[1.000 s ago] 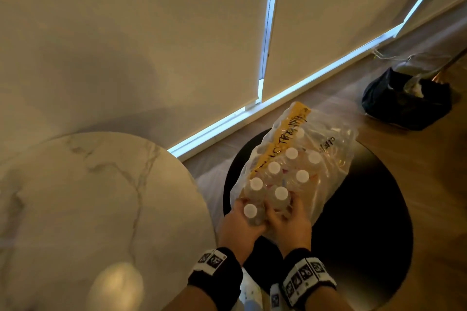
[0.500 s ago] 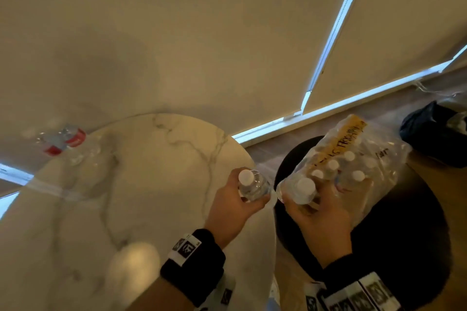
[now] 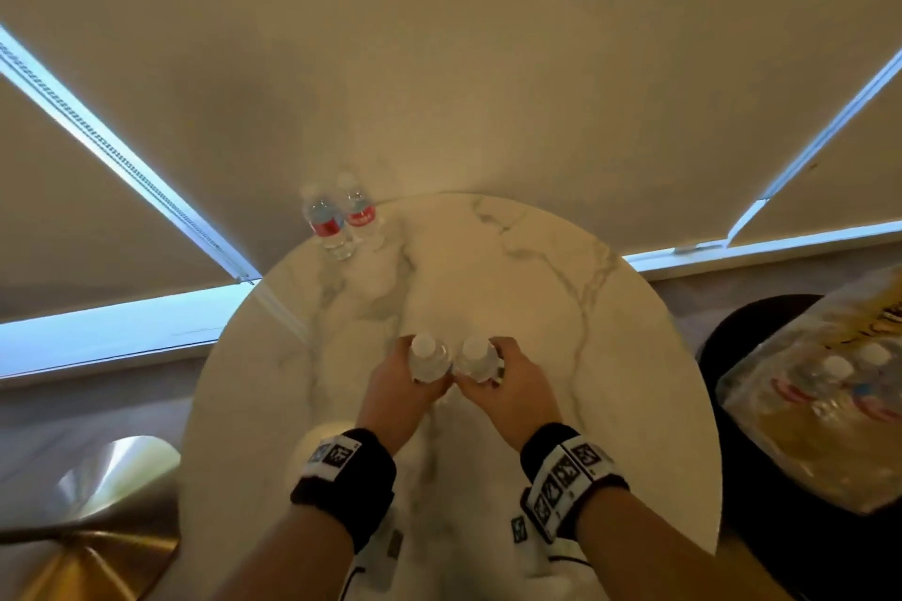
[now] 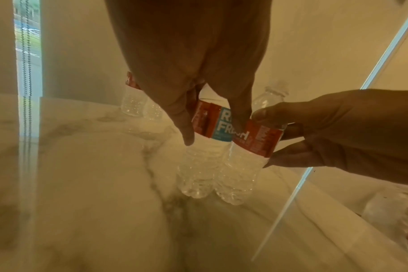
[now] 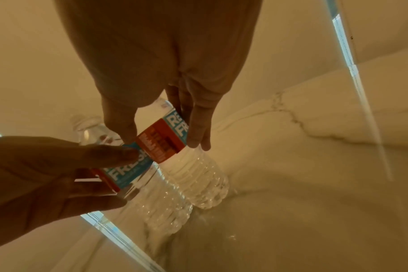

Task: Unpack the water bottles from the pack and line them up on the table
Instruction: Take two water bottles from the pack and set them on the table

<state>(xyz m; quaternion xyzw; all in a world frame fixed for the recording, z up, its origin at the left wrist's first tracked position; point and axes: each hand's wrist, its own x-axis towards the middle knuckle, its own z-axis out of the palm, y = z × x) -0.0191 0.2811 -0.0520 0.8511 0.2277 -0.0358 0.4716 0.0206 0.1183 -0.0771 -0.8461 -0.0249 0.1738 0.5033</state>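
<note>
gripping one clear water bottle each, both hands hover over the middle of the round marble table (image 3: pixel 610 356). the left hand (image 3: pixel 398 386) is wrapped round the left bottle (image 3: pixel 427 359), and in the left wrist view its fingers (image 4: pixel 182 117) come down over the red and blue label with the thumb on the other side, so the label band sits clamped between them while the ribbed lower body and base hang free below the fingertips. the right hand (image 3: pixel 507 386) holds the right bottle (image 3: pixel 476 359) the same way; the right wrist view shows its fingers (image 5: pixel 198 128) and thumb pinching the label band from opposite sides, with the clear lower half sticking out beneath. the two bottles are side by side, touching or nearly so, white caps up, both roughly upright with a slight tilt. whether their bases touch the tabletop i cannot tell.

two more labelled bottles (image 3: pixel 339 220) stand upright, close together, at the far left edge of the table, well apart from the hands. the plastic-wrapped pack (image 3: pixel 820 405), with capped bottles showing inside, lies on a dark round stool (image 3: pixel 732 332) just right of the table. beige roller blinds (image 3: pixel 439 63) fill the background, and a brass-coloured base (image 3: pixel 97 551) shows at lower left.
</note>
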